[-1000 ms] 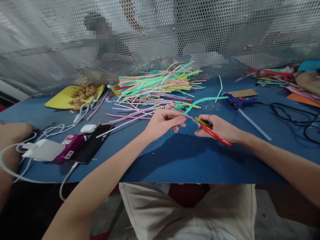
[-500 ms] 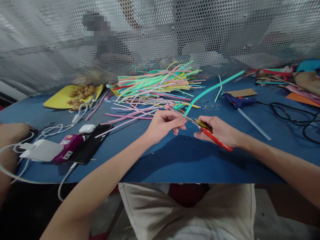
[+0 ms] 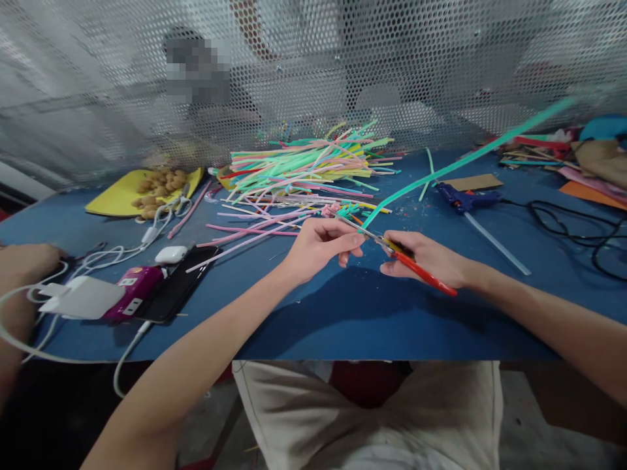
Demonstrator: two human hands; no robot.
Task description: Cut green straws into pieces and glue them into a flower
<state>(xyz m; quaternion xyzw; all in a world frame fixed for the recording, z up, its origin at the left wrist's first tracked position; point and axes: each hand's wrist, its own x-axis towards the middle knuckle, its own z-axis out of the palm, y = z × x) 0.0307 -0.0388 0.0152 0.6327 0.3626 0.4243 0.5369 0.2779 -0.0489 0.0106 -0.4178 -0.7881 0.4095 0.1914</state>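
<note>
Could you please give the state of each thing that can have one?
Green fuzzy strip, held, gently curved
Left hand, pinching
Right hand, gripping
Red-handled metal tool, held, opening unclear
Black glass phone, screen dark
Blue plastic glue gun, lying flat, translucent stick inserted
White rounded case, closed
Purple socket block, white charger apparently attached

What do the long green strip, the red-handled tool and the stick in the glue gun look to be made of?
Long green strip: probably fuzzy chenille, perhaps wire-cored; matte, soft-edged.
Red-handled tool: likely metal at the front, shining grey; handle seemingly smooth plastic, evenly red.
Stick: probably smooth glue, milky and translucent.
</note>
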